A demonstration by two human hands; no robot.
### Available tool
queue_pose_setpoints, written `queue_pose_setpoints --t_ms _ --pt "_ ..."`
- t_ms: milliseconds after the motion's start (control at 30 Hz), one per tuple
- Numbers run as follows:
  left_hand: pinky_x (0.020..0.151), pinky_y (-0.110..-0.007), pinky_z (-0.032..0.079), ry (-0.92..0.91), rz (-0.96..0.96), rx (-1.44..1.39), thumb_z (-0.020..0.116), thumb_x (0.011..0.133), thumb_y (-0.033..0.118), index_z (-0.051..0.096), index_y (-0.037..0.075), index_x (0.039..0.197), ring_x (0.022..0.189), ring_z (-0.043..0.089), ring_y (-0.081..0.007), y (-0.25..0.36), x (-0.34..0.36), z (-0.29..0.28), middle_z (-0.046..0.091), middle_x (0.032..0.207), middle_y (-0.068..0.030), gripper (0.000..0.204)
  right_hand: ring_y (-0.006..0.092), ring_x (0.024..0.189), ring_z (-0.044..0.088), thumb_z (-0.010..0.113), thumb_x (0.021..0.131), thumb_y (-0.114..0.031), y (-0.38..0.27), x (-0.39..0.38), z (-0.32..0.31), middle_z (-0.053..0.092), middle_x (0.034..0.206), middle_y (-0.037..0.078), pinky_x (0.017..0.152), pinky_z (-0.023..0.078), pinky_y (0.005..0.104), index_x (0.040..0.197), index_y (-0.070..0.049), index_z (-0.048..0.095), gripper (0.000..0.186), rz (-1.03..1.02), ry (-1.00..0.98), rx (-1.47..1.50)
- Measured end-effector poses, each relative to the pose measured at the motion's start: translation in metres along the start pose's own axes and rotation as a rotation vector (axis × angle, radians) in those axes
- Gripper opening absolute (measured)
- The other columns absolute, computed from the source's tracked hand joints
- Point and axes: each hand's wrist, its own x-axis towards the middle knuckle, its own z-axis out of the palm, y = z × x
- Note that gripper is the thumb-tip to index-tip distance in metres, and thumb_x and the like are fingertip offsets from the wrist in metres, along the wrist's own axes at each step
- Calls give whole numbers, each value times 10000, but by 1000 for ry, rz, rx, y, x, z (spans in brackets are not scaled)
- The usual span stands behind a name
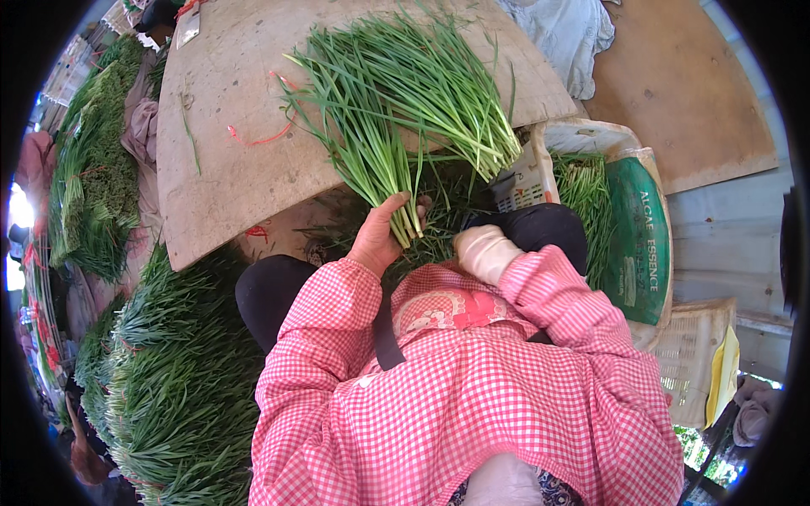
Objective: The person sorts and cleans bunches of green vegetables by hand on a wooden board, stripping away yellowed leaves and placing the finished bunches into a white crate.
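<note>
- Gripping small green bunch (364, 143) in left hand (375, 236), low down by pale stalk ends; probably held there to gather the ends while the board (224, 181) carries the leaves.
- Left fingers: wrapped round the stalks, spread only as wide as the bunch. Thumb across the near face, one fingertip just showing on the far side; rest hidden.
- Right hand (478, 250): curled, back upward, near the held stalk ends but apart from them, close to right knee (553, 229). Fingertips out of sight; impossible to say whether clenched, slack or holding anything.
- Larger green bunch (447, 97): flat on board, right beside the held one, leaves overlapping. Pale ends overhanging the edge, near white crate (542, 169); likely angled so for easy reach.
- Red string (263, 141): loose on board, left of held bunch, perhaps there to be handy.
- Loose leaf bits (447, 200): below board edge, beyond the hands.
- Stacked greens (186, 363): beside left knee (268, 299), probably piled close to save stretching.
</note>
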Motion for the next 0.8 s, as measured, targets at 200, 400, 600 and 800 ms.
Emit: queue_pose_setpoints --t_ms 200,400,600,800 --pt "560 -243 381 -226 -49 -37 604 833 175 510 52 1060 648 453 -108 3 -2 5 502 760 -17 275 323 776 607 546 830 -406 48 -76 -60 604 771 160 687 490 412 862 -29 531 378 149 1066 482" --pt "572 -256 401 -120 -7 83 617 828 167 523 68 1043 657 460 -113 -1 -5 8 493 758 4 254 323 876 592 584 793 -356 72 -21 -60 599 923 175 756 471 418 961 -36 538 364 337 1034 462" --pt "586 -270 433 -54 -15 167 626 826 175 529 90 1052 671 509 -109 -7 1 -1 552 823 -6 260 321 844 586 549 797 -264 84 -24 -54 599 871 171 747 467 417 931 -46 552 256 152 1264 359" --pt "753 -342 472 -52 14 148 607 845 259 521 93 1097 840 569 -183 -15 3 -8 593 954 -38 314 292 664 592 502 839 -216 8 -60 -49 588 741 109 564 478 391 918 -68 523 169 -225 1170 394"
